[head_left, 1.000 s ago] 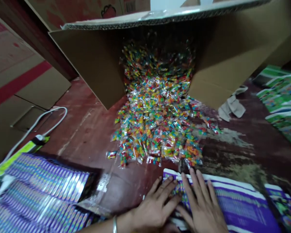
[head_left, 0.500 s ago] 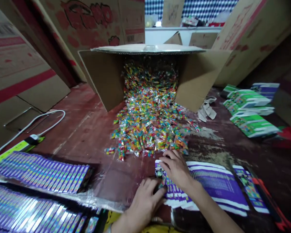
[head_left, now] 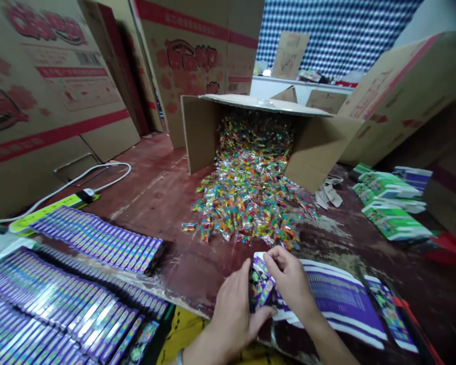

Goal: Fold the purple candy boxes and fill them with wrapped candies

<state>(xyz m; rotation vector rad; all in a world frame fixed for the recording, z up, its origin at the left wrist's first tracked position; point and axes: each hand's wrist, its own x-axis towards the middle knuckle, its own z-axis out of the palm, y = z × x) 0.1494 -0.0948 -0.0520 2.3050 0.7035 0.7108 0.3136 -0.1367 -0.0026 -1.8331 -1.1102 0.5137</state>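
The flat purple-and-white striped cardboard sleeves [head_left: 338, 299] lay near; multicoloured clear-wrapped candies [head_left: 251, 192] spilled from a brown corrugated box [head_left: 201, 126]; green-and-white cartons [head_left: 393, 203] were right

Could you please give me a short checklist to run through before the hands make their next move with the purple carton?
1. Grip of left hand and right hand on the purple carton: ok.
2. Only one carton in the grip: cannot tell.
3. Carton opened up: cannot tell.
4. Heap of candy packets just ahead of the hands: ok.
5. Rest of the flat stack lying under the right wrist: ok.
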